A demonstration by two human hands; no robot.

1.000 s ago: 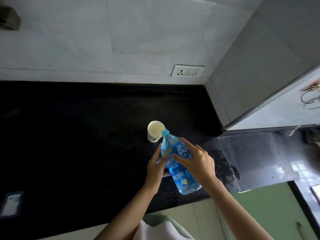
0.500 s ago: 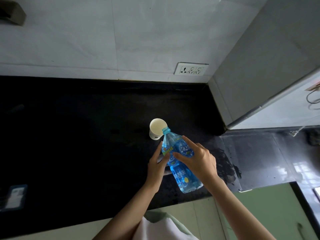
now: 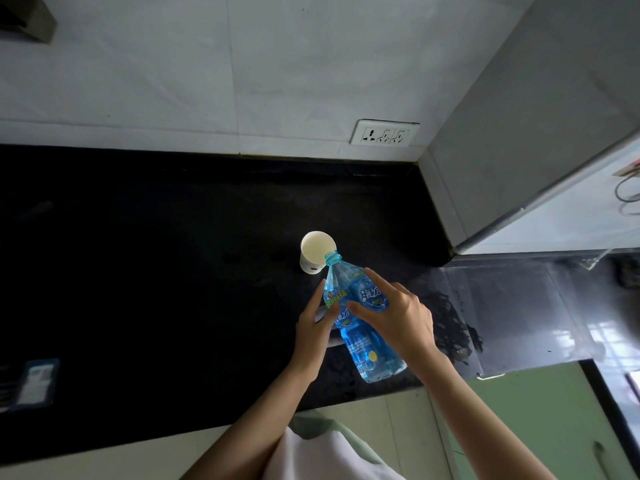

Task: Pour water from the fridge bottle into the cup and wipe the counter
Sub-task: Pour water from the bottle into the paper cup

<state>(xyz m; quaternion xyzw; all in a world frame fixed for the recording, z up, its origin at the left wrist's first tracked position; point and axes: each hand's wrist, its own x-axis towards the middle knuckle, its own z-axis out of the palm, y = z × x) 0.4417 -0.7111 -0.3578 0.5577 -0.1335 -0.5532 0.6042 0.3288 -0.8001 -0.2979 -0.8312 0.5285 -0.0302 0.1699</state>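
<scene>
A: Both hands, left [image 3: 313, 332] and right [image 3: 398, 318], have fingers wrapped round the tilted blue plastic bottle [image 3: 356, 318], mouth at the white paper cup [image 3: 317, 251] on the black tabletop [image 3: 156, 271].
B: Tip slowly, mouth over the rim.

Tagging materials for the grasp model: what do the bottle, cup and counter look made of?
Bottle: clear blue-tinted plastic, glossy, with a printed label wrap; you can see through it below the label.
Cup: probably paper, matte white inside, thin rim, small print low on the wall.
Counter: black polished stone, likely granite; faint speckle near the front edge, and it mirrors light at the right.
</scene>
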